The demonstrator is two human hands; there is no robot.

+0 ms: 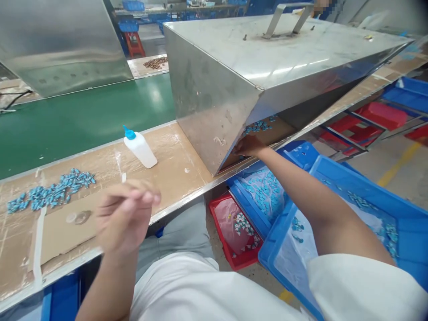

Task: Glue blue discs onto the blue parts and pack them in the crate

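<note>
My left hand (125,216) is raised over the front edge of the bench, thumb and fingers drawn together in a pinch. It is slightly blurred, and anything between the fingertips cannot be made out. My right hand (249,146) reaches under the lower edge of a metal hood (214,98), beside small blue pieces (259,127) lying inside. Its fingertips are mostly hidden in shadow there. Left of my left hand, a pile of small blue pieces (62,189) lies on the bench next to a cardboard sheet (63,234) bearing a small round clear dish (82,217).
A white squeeze bottle with a blue cap (140,149) stands near the green conveyor belt (100,116). Below the hood are a red tray (230,254) and blue bins (284,263) holding small pieces on white sheets. Red stools (381,118) stand at right.
</note>
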